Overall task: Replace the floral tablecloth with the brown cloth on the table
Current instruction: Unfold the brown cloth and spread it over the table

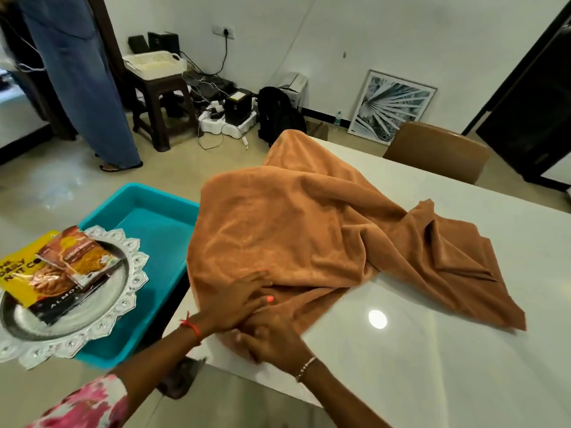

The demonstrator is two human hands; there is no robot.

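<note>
Head view, from the left: a round silver metal tray with a scalloped rim carries a yellow snack packet and a reddish-brown snack packet. It rests on the near edge of a teal rectangular plastic tub, which stands just beside the table's left side.

At the table's near left corner, the left hand, a red thread at its wrist, lies flat with straight fingers pressing on the brown terry cloth. The right hand, wearing a bead bracelet, sits just nearer, partly under the left, with fingers bent at the cloth's near edge; I cannot tell whether it grasps the cloth.

The cloth lies rumpled across the left half of the glossy white table, one folded corner reaching right. A tan padded chair stands at the far right side.
</note>
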